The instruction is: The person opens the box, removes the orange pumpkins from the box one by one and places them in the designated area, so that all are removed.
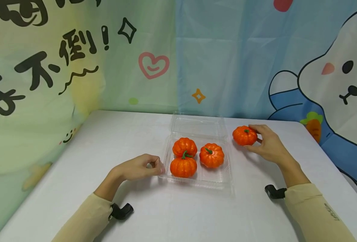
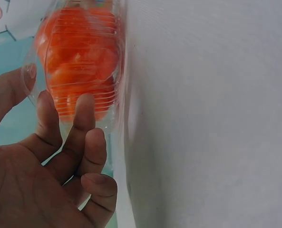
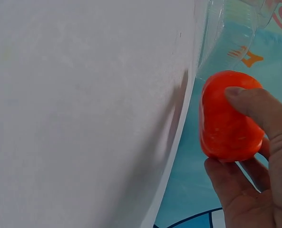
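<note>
Three small orange pumpkins [image 1: 212,155] lie in a clear plastic box [image 1: 208,184], whose lid [image 1: 197,125] is folded back. My left hand [image 1: 140,167] pinches the box's left rim between thumb and index finger; in the left wrist view, the hand [image 2: 50,156] is beside the ribbed wall with orange showing through. To the right of the box, my right hand [image 1: 269,143] holds a fourth pumpkin [image 1: 244,135] between thumb and fingers. The right wrist view shows this pumpkin [image 3: 230,123] in the grip of the hand [image 3: 259,166], just off the table.
The white-covered table [image 1: 105,141] carries the box near its middle. Behind it hangs a printed curtain [image 1: 208,60] with drawings and writing. A black wrist piece [image 1: 121,211] sits at the left sleeve, another [image 1: 275,192] at the right.
</note>
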`<action>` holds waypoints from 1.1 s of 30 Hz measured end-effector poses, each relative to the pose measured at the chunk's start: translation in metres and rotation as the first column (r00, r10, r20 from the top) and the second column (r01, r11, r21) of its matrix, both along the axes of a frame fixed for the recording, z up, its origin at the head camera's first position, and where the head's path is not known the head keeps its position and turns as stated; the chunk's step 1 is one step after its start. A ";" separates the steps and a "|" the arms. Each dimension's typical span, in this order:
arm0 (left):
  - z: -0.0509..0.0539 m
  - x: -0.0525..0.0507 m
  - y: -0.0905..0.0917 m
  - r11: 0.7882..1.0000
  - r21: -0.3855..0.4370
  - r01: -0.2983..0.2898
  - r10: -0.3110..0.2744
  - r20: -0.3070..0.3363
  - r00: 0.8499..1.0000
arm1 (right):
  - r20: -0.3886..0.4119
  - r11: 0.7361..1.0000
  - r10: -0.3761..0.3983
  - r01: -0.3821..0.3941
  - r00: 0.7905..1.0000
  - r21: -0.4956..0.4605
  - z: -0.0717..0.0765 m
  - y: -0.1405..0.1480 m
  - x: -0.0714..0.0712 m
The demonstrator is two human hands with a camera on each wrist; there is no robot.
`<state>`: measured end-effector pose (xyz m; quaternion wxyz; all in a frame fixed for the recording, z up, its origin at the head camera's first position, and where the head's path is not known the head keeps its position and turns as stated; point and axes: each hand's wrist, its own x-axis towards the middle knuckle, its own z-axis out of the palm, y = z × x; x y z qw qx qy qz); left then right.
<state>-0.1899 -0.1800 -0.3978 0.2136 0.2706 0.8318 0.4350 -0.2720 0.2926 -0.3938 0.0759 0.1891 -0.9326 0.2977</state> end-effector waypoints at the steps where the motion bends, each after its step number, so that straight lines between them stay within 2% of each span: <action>1: 0.000 0.000 0.000 1.000 0.000 0.000 0.000 0.001 1.000 | 0.001 1.000 -0.001 0.001 1.000 0.008 -0.001 0.000 -0.001; 16: 0.000 0.000 0.002 1.000 -0.009 -0.001 0.001 0.007 1.000 | 0.142 0.993 -0.089 0.076 0.986 0.095 -0.004 -0.002 -0.004; 33: 0.000 -0.001 0.000 1.000 -0.012 0.003 -0.003 0.007 1.000 | 0.193 0.993 -0.065 0.045 0.979 0.107 -0.002 -0.003 -0.010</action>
